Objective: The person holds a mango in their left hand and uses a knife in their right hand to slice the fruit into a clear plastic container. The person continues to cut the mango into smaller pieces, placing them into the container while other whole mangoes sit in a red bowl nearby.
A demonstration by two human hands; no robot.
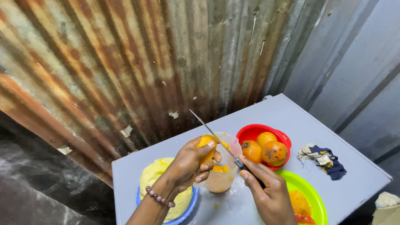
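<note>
Two hands work: left hand (189, 164) cups a soft, slippery orange fruit (207, 148), fingers wrapped round; right hand (268, 191) clenches knife (216, 139).

Soft, even light falls from above and the right, leaving the grey table (291, 121) bright without glare. The lower left of the frame sinks into dim shadow. Focus stays sharp centrally; edges bend slightly from the wide lens.

A makeshift home kitchen corner is showing here: rusty corrugated metal walls (137, 62) are enclosing a grey table (291, 121) bearing a red bowl (250, 132) of oranges (273, 152).
</note>
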